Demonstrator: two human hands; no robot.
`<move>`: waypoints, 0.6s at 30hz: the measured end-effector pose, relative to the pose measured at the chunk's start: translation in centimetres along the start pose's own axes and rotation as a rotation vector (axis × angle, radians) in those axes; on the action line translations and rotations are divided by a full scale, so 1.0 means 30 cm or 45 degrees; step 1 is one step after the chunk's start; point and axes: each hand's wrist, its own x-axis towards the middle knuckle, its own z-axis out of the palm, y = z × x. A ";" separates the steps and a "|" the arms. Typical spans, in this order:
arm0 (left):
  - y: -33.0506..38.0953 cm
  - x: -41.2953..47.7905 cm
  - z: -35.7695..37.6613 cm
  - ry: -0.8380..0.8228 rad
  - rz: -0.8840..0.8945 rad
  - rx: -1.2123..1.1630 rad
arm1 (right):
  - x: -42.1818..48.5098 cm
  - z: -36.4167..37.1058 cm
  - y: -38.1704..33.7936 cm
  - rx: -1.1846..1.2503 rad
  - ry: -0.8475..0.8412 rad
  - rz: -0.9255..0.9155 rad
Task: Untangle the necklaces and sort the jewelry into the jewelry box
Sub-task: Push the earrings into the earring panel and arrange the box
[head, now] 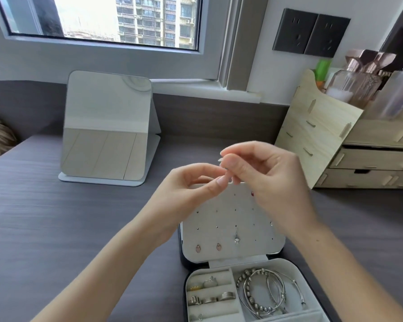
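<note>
An open jewelry box (298, 273) lies on the grey table in front of me. Its raised lid panel (223, 219) carries two pink earrings (208, 247), a crystal drop earring (237, 238) and a small red stud (252, 194). The left slots hold several rings (209, 298); silver bracelets (263, 291) fill the right compartment. My left hand (191, 189) and my right hand (261, 168) meet above the lid, fingertips pinched together on a tiny piece of jewelry that is too small to identify.
A folding mirror (107, 126) stands at the back left of the table. A wooden drawer organizer (349, 145) with bottles on top sits at the right. Behind are a window and wall sockets (311, 32).
</note>
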 end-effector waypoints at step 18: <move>-0.011 0.004 0.012 0.031 -0.137 -0.326 | -0.049 0.031 0.105 -0.579 0.229 -0.544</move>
